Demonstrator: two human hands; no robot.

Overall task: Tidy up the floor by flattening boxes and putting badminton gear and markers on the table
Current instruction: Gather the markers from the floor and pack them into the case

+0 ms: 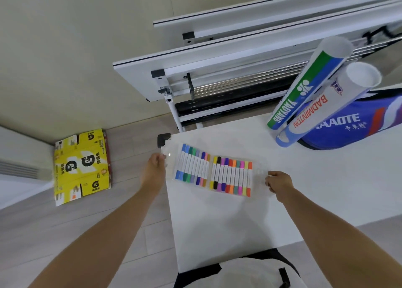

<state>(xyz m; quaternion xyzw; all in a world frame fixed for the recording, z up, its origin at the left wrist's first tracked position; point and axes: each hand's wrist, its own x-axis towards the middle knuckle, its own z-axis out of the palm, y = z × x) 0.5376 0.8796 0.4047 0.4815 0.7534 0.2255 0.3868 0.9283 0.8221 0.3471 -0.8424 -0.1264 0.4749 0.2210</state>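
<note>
A clear flat case of coloured markers (214, 171) lies on the white table (239, 218) near its left edge. My left hand (155, 168) pinches the case's left end. My right hand (279, 182) holds its right end with curled fingers. Two shuttlecock tubes stand leaning at the table's far right: a green and blue tube (304, 87) and a white tube marked BADMINTON (322, 107). Both rest against a blue racket bag (352, 122). A flattened yellow cardboard box (81, 168) lies on the wood floor by the wall at left.
Folded white tables (217, 63) with metal frames stand on edge against the wall behind the table. A white baseboard heater or ledge (19, 172) runs along the far left. My white and black clothing (239, 272) shows at the bottom edge.
</note>
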